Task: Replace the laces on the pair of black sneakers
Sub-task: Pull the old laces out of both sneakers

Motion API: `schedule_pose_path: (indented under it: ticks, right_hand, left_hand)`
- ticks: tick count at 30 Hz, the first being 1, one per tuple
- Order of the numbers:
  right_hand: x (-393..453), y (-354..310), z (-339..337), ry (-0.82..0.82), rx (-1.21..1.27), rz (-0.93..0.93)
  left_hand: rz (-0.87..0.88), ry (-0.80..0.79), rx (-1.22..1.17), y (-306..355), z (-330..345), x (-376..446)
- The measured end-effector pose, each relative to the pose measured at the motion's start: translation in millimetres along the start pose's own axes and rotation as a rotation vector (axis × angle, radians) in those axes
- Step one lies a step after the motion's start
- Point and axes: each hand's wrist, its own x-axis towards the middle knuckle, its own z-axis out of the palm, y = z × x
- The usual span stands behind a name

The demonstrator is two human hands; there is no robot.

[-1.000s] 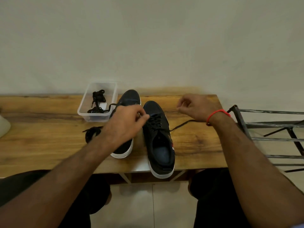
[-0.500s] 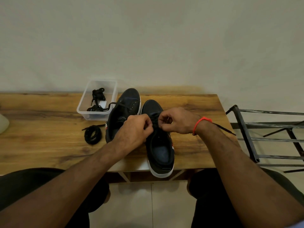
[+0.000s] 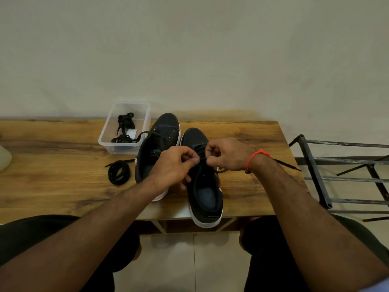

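Our fingers (image 3: 194, 160) are curled and narrow on both sides: the left hand (image 3: 170, 165) pinches the black lace (image 3: 202, 158) between thumb and forefinger, and the right hand (image 3: 228, 154) pinches the same lace just beside it, so the two hands almost touch over the middle of the right sneaker (image 3: 204, 186). One free end of this lace runs out behind our right wrist, past the red thread bracelet (image 3: 255, 158), and lies over the right edge of the table.

Nearest to us are our two forearms and our knees in dark trousers, with the pale tiled floor between them. Then comes the wooden table (image 3: 52, 182). The right sneaker stands on it with its white-soled heel a little over the near edge and its toe pointing away from us. The left sneaker (image 3: 160, 140) stands just beside it on the left, touching or almost touching, its toe further from us; our left hand covers its heel part.

Left of the sneakers, a coiled black lace (image 3: 119, 171) lies on the table. Further back stands a clear plastic box (image 3: 105, 140) with more black laces inside, one of them hanging over its rim toward the left sneaker. On the right, beside the table, there is a dark metal rack (image 3: 315, 175). Behind all is a plain pale wall.
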Motion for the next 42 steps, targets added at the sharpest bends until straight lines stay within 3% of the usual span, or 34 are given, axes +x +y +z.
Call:
schedule_pose_path:
  ticks: [12, 17, 19, 24, 29, 33, 37, 42]
  right_hand:
    - [0.8, 6.3, 0.1, 0.016, 0.025, 0.024]
    - [2.6, 6.7, 0.6, -0.051, 0.059, -0.002]
    - [3.2, 6.2, 0.7, -0.040, 0.029, -0.013]
    - [0.9, 4.8, -2.4, -0.016, 0.023, 0.020]
    - [-1.3, 5.5, -7.0, -0.042, 0.045, 0.090]
    - [-2.7, 4.7, -9.8, -0.038, 0.179, 0.159]
    - [-4.1, 4.0, -14.1, 0.062, 0.355, 0.208]
    - [-4.6, 3.7, -30.4, 0.369, 0.990, 0.273]
  left_hand:
    - [-0.395, -0.033, -0.431, 5.3, 11.0, -1.3]
    - [-0.072, 0.000, -0.045, 1.5, 9.3, -1.8]
    - [-0.016, 0.010, 0.022, 0.2, 9.7, -0.5]
    - [-0.281, -0.094, -0.366, 7.3, 9.4, 0.6]
    - [-0.440, -0.226, -0.713, 9.9, 1.1, 0.4]
    - [-0.353, -0.307, -0.993, 19.8, -16.4, 0.4]
    - [-0.202, -0.225, -1.155, 35.3, -48.5, 2.4]
    - [-0.263, 0.012, -1.241, 25.1, -75.0, 7.0]
